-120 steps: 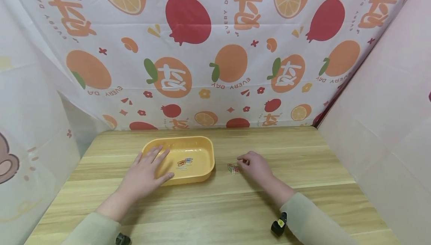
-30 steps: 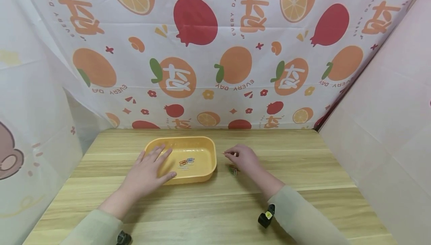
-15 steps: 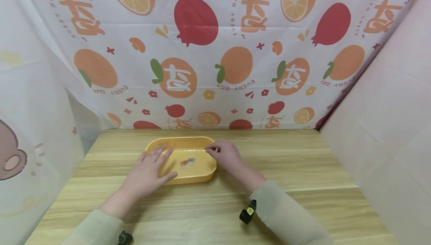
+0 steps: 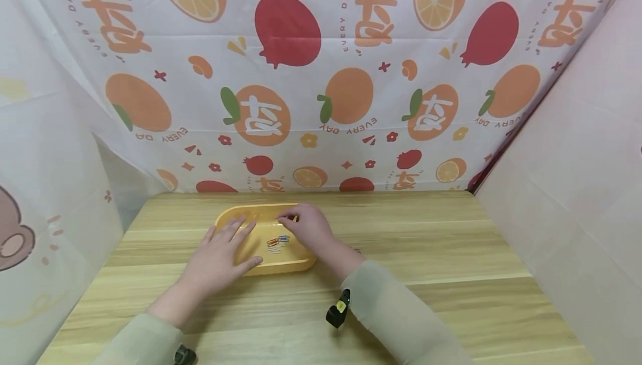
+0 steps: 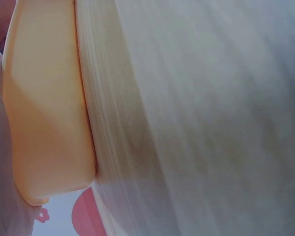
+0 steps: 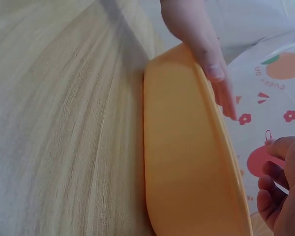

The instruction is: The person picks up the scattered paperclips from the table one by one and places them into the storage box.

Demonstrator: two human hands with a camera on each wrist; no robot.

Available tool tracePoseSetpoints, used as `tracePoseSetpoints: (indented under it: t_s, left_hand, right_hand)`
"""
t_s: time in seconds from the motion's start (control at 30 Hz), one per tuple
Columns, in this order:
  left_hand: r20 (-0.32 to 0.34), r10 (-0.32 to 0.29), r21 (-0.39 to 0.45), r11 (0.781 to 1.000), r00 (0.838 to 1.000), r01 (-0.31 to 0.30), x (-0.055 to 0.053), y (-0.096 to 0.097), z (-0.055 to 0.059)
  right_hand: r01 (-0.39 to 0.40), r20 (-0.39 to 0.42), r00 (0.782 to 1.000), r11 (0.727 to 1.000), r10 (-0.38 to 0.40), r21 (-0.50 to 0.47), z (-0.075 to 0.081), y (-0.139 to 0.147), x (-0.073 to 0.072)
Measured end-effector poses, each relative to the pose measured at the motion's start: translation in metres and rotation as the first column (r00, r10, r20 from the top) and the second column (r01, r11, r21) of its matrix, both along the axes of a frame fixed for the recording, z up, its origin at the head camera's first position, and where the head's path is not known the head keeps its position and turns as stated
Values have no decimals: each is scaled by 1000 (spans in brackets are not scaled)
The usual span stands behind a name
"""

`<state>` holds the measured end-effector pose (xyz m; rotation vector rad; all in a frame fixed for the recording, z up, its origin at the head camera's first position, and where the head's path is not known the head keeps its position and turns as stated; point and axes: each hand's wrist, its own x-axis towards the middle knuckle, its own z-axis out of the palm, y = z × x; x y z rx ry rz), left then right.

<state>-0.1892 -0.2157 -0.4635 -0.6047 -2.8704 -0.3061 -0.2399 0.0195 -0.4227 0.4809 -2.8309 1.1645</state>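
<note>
The right arm (image 4: 401,320) has just swung left across the wooden table (image 4: 426,292), bringing the right hand (image 4: 311,227) over the yellow tray (image 4: 281,268). Its thumb and fingertips pinch a paperclip (image 6: 268,134), so that clip is now above the tray. A fruit-print curtain (image 4: 301,92) stands behind. The left hand (image 4: 219,253) rests at the tray's left end, fingers spread, with nothing visible in its hold. Red and blue clips (image 4: 278,241) lie on the tray floor beside paler ones (image 4: 273,251). Past the right arm, which blocks my view there, peeks a speck (image 4: 357,251) too small to name.
</note>
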Motion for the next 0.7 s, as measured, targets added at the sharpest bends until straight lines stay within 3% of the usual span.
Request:
tracePoseSetpoints:
  t_s: [0.2, 0.37, 0.5, 0.7]
  left_hand:
    - [-4, 0, 9, 1000, 1000, 0, 0, 0, 0]
    - [-3, 0, 0, 1000, 1000, 0, 0, -1, 0]
    - [-9, 2, 0, 1000, 1000, -2, 0, -1, 1]
    - [-15, -1, 14, 1000, 1000, 1, 1, 0, 1]
  right_hand:
    - [-1, 18, 1000, 999, 1, 32, -3, -6, -6]
    - [-52, -17, 998, 989, 54, 137, -9, -10, -12]
    - [-91, -61, 992, 959, 111, 267, -14, -16, -19]
    - [-135, -28, 987, 904, 160, 405, -20, -28, -22]
